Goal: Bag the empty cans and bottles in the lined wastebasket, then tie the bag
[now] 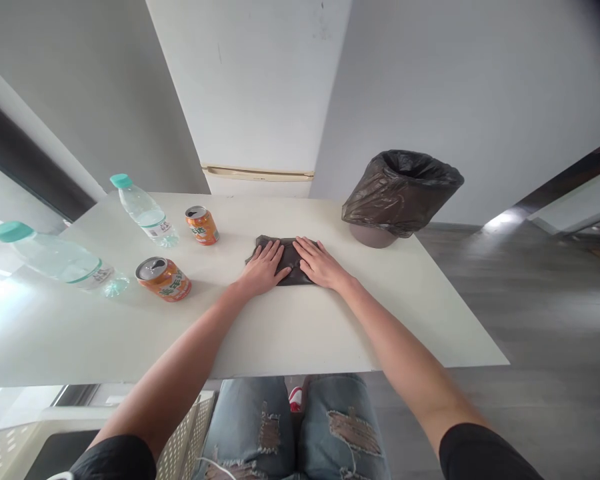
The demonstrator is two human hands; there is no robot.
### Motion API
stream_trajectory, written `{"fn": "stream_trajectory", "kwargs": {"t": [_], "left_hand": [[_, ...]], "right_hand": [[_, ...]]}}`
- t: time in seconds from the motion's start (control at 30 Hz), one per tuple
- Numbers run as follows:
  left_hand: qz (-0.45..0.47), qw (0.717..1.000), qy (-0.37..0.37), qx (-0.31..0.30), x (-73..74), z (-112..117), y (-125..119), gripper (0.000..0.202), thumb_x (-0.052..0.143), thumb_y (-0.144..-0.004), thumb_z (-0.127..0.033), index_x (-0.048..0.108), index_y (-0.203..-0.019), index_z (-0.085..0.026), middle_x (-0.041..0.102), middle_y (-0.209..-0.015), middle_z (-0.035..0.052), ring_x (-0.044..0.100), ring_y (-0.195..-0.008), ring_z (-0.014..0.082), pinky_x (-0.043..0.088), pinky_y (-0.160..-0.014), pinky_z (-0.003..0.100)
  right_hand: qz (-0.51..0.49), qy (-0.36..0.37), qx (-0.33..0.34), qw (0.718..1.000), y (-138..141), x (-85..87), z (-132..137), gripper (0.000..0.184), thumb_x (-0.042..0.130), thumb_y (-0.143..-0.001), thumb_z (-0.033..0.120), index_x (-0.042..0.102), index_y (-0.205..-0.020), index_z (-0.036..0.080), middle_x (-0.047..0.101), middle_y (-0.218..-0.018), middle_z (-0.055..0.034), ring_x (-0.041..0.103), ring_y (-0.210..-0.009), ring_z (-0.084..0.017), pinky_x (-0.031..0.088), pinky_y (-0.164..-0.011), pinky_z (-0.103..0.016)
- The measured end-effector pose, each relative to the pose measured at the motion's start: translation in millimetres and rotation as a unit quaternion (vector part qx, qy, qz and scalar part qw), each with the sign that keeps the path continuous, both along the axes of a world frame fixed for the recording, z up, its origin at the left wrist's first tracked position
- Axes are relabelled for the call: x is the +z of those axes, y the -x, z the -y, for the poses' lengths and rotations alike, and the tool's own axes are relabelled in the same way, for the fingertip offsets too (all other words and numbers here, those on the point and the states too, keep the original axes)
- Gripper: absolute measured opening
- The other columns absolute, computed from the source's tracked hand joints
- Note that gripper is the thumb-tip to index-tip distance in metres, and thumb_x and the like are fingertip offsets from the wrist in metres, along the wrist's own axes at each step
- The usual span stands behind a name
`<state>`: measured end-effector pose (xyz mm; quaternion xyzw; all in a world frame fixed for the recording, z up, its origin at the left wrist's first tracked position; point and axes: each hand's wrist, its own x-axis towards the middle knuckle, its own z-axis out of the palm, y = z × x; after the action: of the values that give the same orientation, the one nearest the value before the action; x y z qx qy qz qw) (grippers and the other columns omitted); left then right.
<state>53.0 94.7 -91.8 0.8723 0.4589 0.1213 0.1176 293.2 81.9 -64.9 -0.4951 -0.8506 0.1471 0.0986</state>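
Observation:
A folded black plastic bag (291, 272) lies flat on the white table (290, 340), in front of me. My left hand (265, 268) rests palm down over its left part, fingers stretched out. Over the right part lies my right hand (321, 263), also flat with its fingers extended. Both hands touch the bag from above and neither grips it; parts of the bag are hidden under them.
At the right back stands a bin (375, 236) lined with a black bag (387, 197). On the left are two orange cans (204, 227), one nearer me, and two clear bottles (147, 215) with green caps. A white fridge (255, 87) stands behind the table.

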Motion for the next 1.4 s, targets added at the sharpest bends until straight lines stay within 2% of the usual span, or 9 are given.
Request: {"fn": "stream_trajectory", "kwargs": {"t": [0.2,0.67,0.9,1.2,1.4], "left_hand": [[-0.021,1.0,-0.006,0.01,4.6,2,-1,0.081,0.031,-0.108,-0.064,0.031,-0.17,-0.012,0.024,-0.177,0.0159,0.018,-0.166,0.0364,0.017,-0.135,0.057],[-0.02,0.999,-0.025,0.003,-2.0,1,-1,0.076,0.038,-0.108,-0.059,0.035,-0.169,-0.014,0.026,-0.177,0.0156,0.021,-0.165,0.0368,0.019,-0.135,0.059],[-0.032,0.999,-0.012,0.004,1.3,2,-3,0.078,0.035,-0.108,-0.06,0.033,-0.169,-0.01,0.023,-0.177,0.0158,0.018,-0.166,0.0365,0.017,-0.135,0.059],[-0.027,0.999,-0.018,0.006,-2.1,0,-2,0.078,0.036,-0.108,-0.061,0.032,-0.17,-0.015,0.024,-0.178,0.0148,0.019,-0.166,0.0361,0.018,-0.135,0.059],[-0.037,0.999,-0.01,0.006,1.9,2,-3,0.079,0.036,-0.108,-0.061,0.032,-0.17,-0.014,0.022,-0.178,0.0148,0.017,-0.166,0.0356,0.016,-0.135,0.058]], "right_hand": [[0.007,0.017,-0.005,1.0,-4,-4.1,-4,0.071,0.018,-0.112,0.053,0.02,-0.174,0.019,0.012,-0.181,-0.0057,0.008,-0.169,-0.023,0.008,-0.137,-0.053],[0.034,-0.019,0.004,0.999,-2,-11.3,-4,0.065,0.026,-0.111,0.044,0.028,-0.172,0.02,0.019,-0.179,-0.0072,0.017,-0.168,-0.026,0.011,-0.137,-0.057],[0.042,-0.011,0.003,0.999,-2,-11.2,-4,0.066,0.025,-0.111,0.046,0.027,-0.172,0.02,0.017,-0.18,-0.0055,0.015,-0.168,-0.026,0.009,-0.137,-0.057],[0.048,-0.006,0.0,0.999,-1,-8.8,-4,0.067,0.024,-0.111,0.047,0.026,-0.173,0.021,0.016,-0.18,-0.0052,0.015,-0.168,-0.025,0.009,-0.137,-0.057],[0.049,-0.006,-0.003,0.999,0,-7.7,-2,0.066,0.025,-0.111,0.046,0.026,-0.173,0.023,0.016,-0.18,-0.005,0.015,-0.168,-0.027,0.01,-0.136,-0.059]]}}
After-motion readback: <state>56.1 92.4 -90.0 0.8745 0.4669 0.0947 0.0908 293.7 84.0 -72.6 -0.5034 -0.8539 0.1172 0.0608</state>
